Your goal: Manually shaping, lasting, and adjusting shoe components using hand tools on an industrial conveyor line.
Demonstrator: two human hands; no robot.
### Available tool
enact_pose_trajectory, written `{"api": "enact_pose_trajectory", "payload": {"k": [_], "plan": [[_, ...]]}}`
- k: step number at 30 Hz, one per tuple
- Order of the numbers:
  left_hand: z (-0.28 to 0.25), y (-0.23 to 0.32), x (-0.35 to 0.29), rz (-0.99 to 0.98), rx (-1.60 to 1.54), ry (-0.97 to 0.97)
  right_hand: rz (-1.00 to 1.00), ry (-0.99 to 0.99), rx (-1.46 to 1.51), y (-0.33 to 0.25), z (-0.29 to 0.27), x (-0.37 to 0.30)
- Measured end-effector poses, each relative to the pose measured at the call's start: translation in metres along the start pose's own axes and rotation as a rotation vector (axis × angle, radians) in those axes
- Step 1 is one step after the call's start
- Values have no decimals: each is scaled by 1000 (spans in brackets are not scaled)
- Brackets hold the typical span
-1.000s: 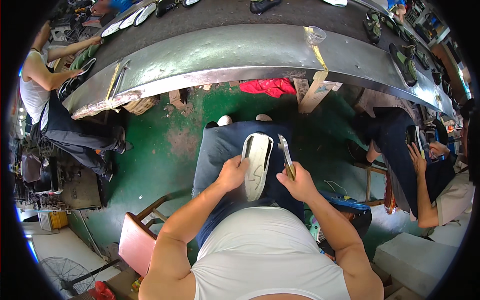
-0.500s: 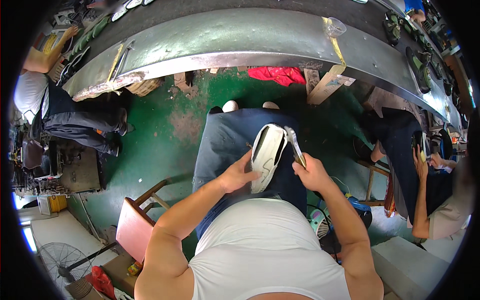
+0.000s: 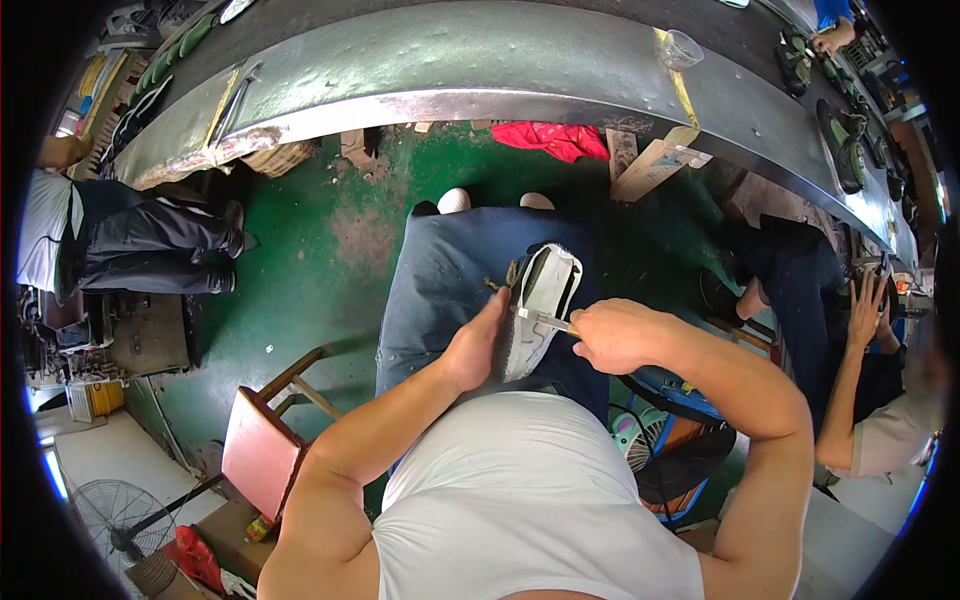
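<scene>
A white and grey shoe (image 3: 540,290) is held at a slant over my lap, with a dark wavy line on its near part. My left hand (image 3: 478,345) grips it from the left side, and some of its fingers are hidden behind the shoe. A brownish cord-like bit (image 3: 511,274) shows by the fingertips. My right hand (image 3: 615,335) is closed around the handle of a small metal-headed hammer (image 3: 545,321). The hammer's head lies across the shoe's middle; whether it touches cannot be told.
A long metal-edged bench (image 3: 430,75) spans the far side, with a clear plastic cup (image 3: 681,50) and several dark sandals (image 3: 842,145). A pink-seated stool (image 3: 262,450) stands left, a small green fan (image 3: 638,438) right. Co-workers sit right (image 3: 870,400) and stand left (image 3: 150,235).
My right hand has swung the hammer from beside the shoe's right edge to across it, with the elbow moving outward. The shoe has tilted, showing more of its grey side.
</scene>
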State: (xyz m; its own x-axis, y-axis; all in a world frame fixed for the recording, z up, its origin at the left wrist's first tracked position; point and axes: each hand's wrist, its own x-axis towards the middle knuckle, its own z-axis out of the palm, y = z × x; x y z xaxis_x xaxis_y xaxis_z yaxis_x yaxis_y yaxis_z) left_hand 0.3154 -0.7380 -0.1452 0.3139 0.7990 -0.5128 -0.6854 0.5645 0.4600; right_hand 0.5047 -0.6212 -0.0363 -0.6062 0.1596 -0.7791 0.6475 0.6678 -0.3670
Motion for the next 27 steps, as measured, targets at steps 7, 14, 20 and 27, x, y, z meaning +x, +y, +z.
{"api": "enact_pose_trajectory", "payload": {"k": [7,14,20,27], "plan": [[-40,-24,42,212,524,538,-81,766,368,-8,113,60],[-39,-14,34,365,1098,617,-23,550,313,10,71,30],[-38,-14,33,540,1215,479,165,663,137,13,54,36],[-30,-5,31,625,1636,230,128,933,334,36,115,53]]}}
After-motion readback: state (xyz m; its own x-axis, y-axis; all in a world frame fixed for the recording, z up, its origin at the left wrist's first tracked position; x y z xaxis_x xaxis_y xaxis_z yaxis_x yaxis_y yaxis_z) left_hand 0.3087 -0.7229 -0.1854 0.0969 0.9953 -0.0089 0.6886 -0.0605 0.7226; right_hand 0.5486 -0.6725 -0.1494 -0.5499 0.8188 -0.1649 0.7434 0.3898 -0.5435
